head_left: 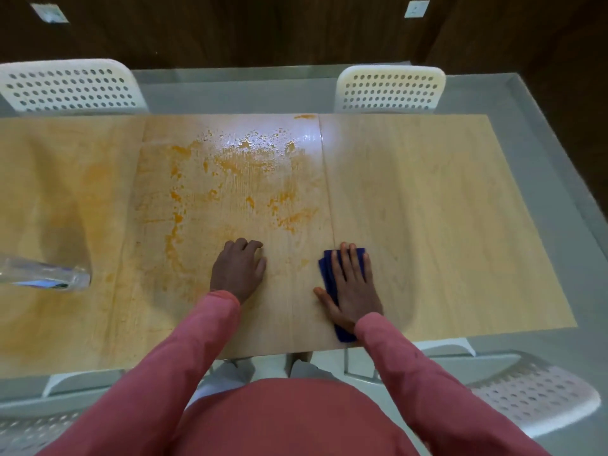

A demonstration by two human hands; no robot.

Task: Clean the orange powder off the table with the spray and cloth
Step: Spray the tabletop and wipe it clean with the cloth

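The right hand (352,284) lies flat on the blue cloth (342,330) near the front edge of the wooden counter (444,209), its fingers straight and a little apart. Beside it, the left hand (238,273) rests on the bare wood with fingers bent, holding nothing. At the far left lies the clear spray bottle (42,274). Farther back, wet orange powder (243,179) is smeared over the middle.

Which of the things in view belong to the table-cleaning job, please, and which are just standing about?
Belonging to the job: blue cloth under the right hand; clear spray bottle at the left edge; smeared orange powder; wooden table; left hand resting on it.

Standing about: white perforated chairs; wall sockets.
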